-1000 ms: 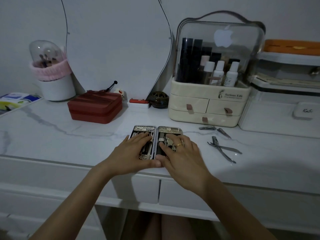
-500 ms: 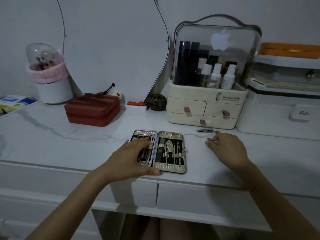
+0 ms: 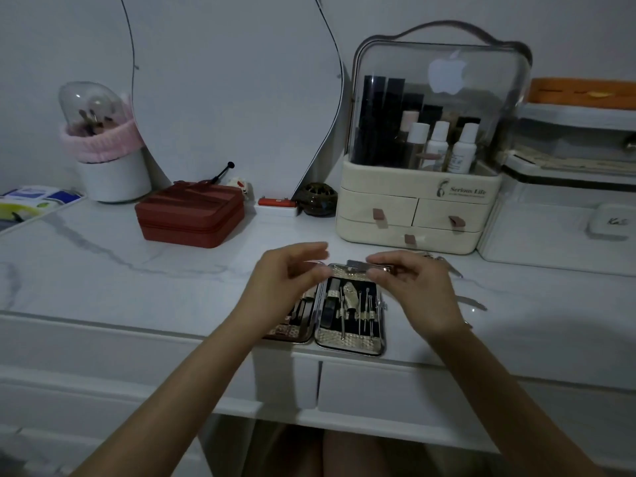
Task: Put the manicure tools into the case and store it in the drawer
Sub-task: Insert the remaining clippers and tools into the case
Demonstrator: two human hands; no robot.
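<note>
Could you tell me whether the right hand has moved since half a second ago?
Yes. The right hand came back left from the loose tools, over the open case.

"Serious Life" is printed on the cream front of the cosmetic organiser, toward the tabletop's far right; an apple-shaped logo is seen on its clear lid. Smaller print beneath cannot be read.
</note>
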